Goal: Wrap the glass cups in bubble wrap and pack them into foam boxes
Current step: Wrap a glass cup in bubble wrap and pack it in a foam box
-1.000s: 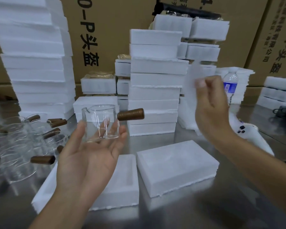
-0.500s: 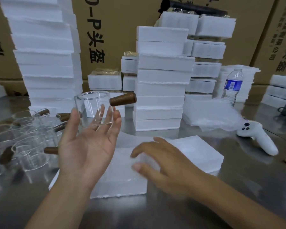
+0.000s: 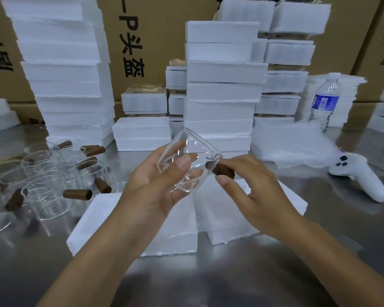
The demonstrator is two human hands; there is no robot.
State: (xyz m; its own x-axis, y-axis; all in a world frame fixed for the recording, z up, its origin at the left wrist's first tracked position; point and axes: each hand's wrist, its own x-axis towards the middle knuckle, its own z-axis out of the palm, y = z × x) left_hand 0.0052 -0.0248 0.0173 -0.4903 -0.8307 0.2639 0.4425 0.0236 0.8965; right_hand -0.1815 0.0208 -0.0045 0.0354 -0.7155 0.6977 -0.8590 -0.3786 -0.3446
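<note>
A clear glass cup [image 3: 194, 156] with a brown wooden handle [image 3: 224, 171] is tilted in the air above the table's middle. My left hand [image 3: 157, 185] cradles its body, fingers curled round the glass. My right hand [image 3: 251, 187] pinches the wooden handle between thumb and fingers. Below both hands lie two white foam box halves [image 3: 242, 218], side by side, with a thin sheet of bubble wrap on top. A loose pile of bubble wrap sheets [image 3: 290, 145] lies at the right rear.
Several more glass cups with wooden handles [image 3: 53, 173] crowd the left of the steel table. Tall stacks of foam boxes [image 3: 222, 91] stand behind, before cardboard cartons. A water bottle [image 3: 324, 103] and a white controller [image 3: 359, 176] sit at the right.
My right hand rose from the foam box and took the cup's handle. The cup has tipped from upright to tilted and come toward the middle.
</note>
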